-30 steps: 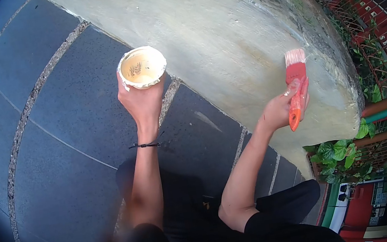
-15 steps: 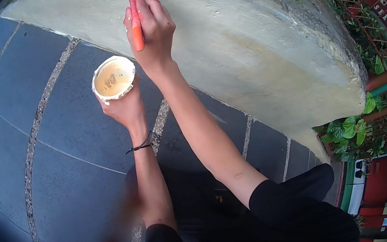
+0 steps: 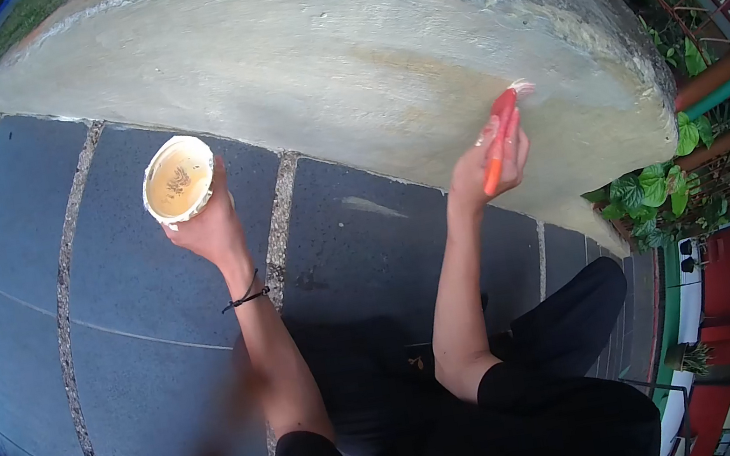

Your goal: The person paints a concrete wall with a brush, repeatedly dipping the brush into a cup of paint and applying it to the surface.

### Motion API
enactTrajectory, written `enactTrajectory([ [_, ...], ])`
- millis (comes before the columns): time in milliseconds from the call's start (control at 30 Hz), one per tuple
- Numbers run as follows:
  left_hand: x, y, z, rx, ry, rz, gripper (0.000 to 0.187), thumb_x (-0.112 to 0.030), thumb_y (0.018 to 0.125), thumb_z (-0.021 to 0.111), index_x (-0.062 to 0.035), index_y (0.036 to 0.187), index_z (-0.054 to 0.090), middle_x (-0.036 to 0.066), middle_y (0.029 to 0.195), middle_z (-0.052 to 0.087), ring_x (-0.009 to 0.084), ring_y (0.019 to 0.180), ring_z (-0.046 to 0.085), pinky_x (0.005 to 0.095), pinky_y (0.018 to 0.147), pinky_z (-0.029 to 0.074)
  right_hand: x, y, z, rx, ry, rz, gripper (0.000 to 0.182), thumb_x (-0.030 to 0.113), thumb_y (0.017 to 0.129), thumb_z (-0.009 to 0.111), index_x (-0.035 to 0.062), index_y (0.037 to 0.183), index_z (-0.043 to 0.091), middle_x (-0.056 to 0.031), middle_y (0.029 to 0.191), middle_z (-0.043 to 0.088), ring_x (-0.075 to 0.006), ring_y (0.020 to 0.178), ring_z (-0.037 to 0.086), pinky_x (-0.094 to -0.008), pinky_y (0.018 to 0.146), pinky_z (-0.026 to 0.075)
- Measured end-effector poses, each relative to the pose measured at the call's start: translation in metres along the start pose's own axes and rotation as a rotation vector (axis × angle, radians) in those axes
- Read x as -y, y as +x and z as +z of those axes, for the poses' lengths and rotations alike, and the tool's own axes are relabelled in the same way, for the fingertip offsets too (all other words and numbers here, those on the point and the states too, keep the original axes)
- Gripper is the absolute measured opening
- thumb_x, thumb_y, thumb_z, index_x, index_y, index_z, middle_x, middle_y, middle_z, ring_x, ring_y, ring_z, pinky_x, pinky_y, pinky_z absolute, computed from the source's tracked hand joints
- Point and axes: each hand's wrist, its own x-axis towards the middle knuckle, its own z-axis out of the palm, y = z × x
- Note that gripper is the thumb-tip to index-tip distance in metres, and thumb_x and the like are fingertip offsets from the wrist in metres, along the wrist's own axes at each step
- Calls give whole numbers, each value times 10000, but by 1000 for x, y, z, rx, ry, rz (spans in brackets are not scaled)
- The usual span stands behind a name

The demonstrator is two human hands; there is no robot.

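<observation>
My left hand [image 3: 206,226] holds a small white cup [image 3: 178,180] with cream-coloured paint in it, raised over the dark paving. My right hand [image 3: 490,164] grips an orange-handled paintbrush [image 3: 502,137], seen edge-on, its pale bristles against the face of a low curved concrete wall [image 3: 342,71]. The wall's surface is pale cream with patchy streaks. A thin black cord sits on my left wrist.
Dark grey paving slabs [image 3: 120,359] with pebbled joints lie below the wall. Green leafy plants [image 3: 657,194] grow at the wall's right end. Red railings and a red and white structure stand at the far right. My legs in black clothing fill the bottom.
My right hand swung the brush from the upper left of the wall down to its right part. The cup shifted slightly left and down as the view turned.
</observation>
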Motion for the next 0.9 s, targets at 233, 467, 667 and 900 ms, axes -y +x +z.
enactTrajectory([
  [233,3,-2,-4,17,46,20,470,-122,706,879,20,1089,645,96,1026,699,174,901,665,315,845,516,82,-55,70,316,379,-272,392,-46,836,667,-38,1225,624,-128,964,637,-196,763,645,-328,621,536],
  [467,1,-6,1,58,38,15,441,-115,711,873,19,1070,653,93,1002,704,171,883,659,322,840,517,-11,43,-24,249,161,-147,310,-37,892,630,-57,1201,635,-124,974,634,-139,768,641,-282,641,527],
  [667,1,-12,7,98,62,23,400,-129,730,856,31,1041,664,89,972,705,176,851,655,331,801,518,-60,61,-45,-38,-5,4,403,-51,890,593,-43,1293,575,-137,1091,564,-163,768,623,-296,611,530],
  [900,12,-29,10,185,-153,-116,429,-89,770,812,23,1140,626,98,1047,665,182,903,629,344,821,517,50,-17,14,384,428,-172,471,-51,747,728,-36,1207,626,-130,1046,666,-268,854,657,-356,701,559],
])
